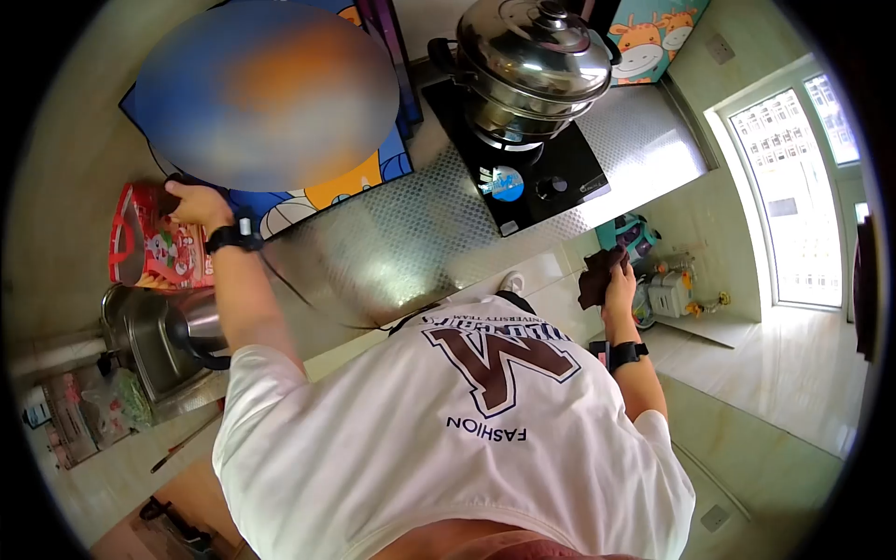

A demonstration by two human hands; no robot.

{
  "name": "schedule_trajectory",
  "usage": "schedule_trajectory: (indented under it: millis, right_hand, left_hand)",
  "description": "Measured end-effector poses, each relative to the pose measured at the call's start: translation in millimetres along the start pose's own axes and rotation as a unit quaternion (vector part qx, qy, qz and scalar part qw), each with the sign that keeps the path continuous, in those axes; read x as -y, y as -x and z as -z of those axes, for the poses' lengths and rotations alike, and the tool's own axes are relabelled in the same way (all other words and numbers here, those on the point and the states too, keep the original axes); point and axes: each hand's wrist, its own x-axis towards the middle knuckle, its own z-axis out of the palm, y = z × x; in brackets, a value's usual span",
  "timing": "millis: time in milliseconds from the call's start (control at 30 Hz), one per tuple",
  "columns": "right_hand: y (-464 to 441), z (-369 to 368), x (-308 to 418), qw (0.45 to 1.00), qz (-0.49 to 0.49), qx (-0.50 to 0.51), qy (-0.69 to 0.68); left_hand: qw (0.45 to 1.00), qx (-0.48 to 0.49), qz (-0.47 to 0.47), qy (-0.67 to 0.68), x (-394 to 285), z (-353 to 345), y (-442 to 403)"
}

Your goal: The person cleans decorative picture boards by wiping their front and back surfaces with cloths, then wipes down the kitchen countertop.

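My left hand (pixel 198 207), with a black band on its wrist, reaches to the far left side of the counter. Its fingers are closed around something small and dark that I cannot make out. Beside and just below it stands a red printed bag (pixel 164 245), and a blue cartoon-patterned panel (pixel 359 182) lies to its right. At the right, beyond the counter's front edge, my right hand (pixel 620 284) grips a crumpled dark brown cloth (pixel 597 278). A black band circles that wrist too.
A lidded steel pot (pixel 534 70) sits on a black gas stove (pixel 532 182) at the back of the metal counter (pixel 373 233). A steel sink (pixel 154 359) lies at left. A large blurred area covers part of the panel. Gas fittings (pixel 670 291) and a bright door (pixel 784 196) are at right.
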Motion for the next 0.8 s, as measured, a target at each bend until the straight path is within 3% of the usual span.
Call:
schedule_trajectory:
  millis: [33,67,167,233,267,300,400,500,600,667,800]
  right_hand:
    - [2.3,-1.4,0.9,1.0,-0.004,0.003,0.006]
    - [2.8,-3.7,1.7,1.0,-0.01,0.005,0.012]
    - [-0.4,-4.2,-13.3,1.0,-0.013,0.013,0.003]
    - [0.1,-8.0,-17.6,0.999,-0.024,0.016,0.017]
    - [1.1,-12.0,-19.1,0.999,-0.031,0.015,0.024]
    - [6.5,-18.6,-14.8,0.999,-0.032,0.014,0.025]
    - [4.4,-20.4,-22.7,0.999,-0.033,0.011,0.023]
    - [7.2,-26.0,-17.0,0.998,-0.042,0.034,0.019]
    - [4.9,-29.9,-10.6,0.997,-0.021,0.051,0.062]
    - [9.3,-42.0,9.6,0.99,0.009,0.076,0.117]
    - [8.7,-61.5,57.4,0.937,0.126,0.2,0.258]
  left_hand:
    - [0.991,-0.051,-0.092,0.078,-9.6,9.6,34.3]
    - [0.988,-0.016,-0.132,0.075,6.3,11.6,53.1]
    - [0.956,0.212,-0.201,-0.029,91.2,31.9,120.2]
    - [0.868,0.271,-0.392,-0.137,160.3,44.9,166.8]
    - [0.835,0.408,-0.318,-0.186,137.0,68.1,188.3]
    - [0.799,0.402,-0.402,-0.199,160.8,70.3,199.0]
    - [0.757,0.456,-0.41,-0.226,186.2,68.2,211.3]
    - [0.757,0.442,-0.411,-0.249,179.3,45.0,213.3]
    - [0.779,0.461,-0.322,-0.278,172.3,22.2,205.1]
    - [0.759,0.491,-0.289,-0.315,171.5,10.8,195.0]
    - [0.771,0.475,-0.357,-0.229,190.8,27.1,201.5]
